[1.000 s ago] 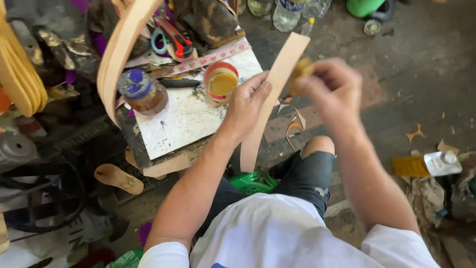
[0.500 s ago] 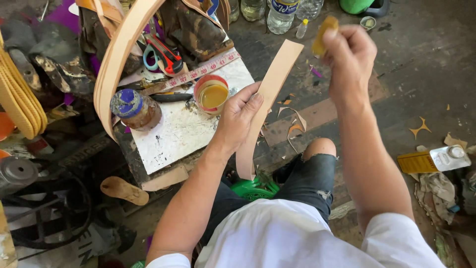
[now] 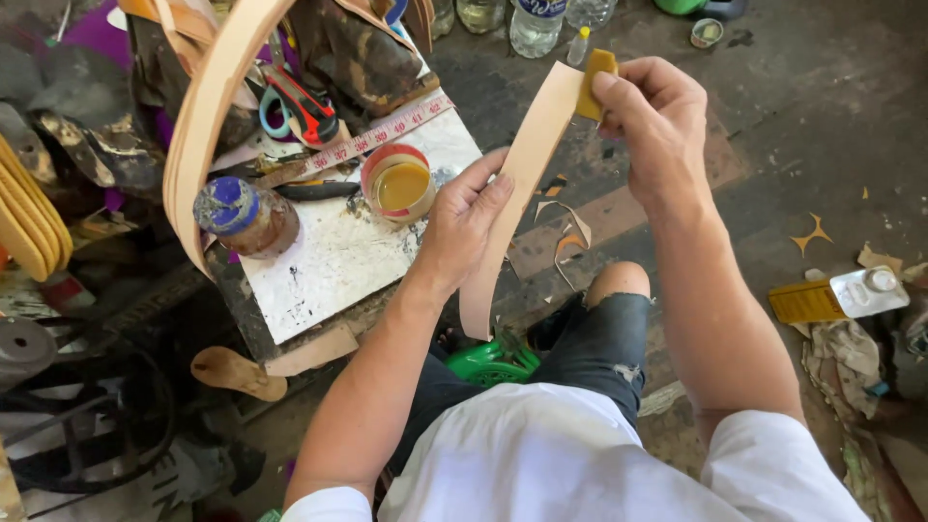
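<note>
Now my left hand (image 3: 464, 227) grips the tan leather strip (image 3: 517, 188) mid-length; my right hand (image 3: 652, 116) pinches a yellow sponge (image 3: 594, 82) against the strip's top end, right of the glue pot (image 3: 398, 184).

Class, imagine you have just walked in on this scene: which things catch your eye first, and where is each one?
First comes the long tan leather strip at centre, held by the left hand, while the right hand presses a small yellow pad to its top end. To the left, an open tin of yellow glue stands on a stained white board. A big curved tan band arcs over the cluttered upper left.
</note>
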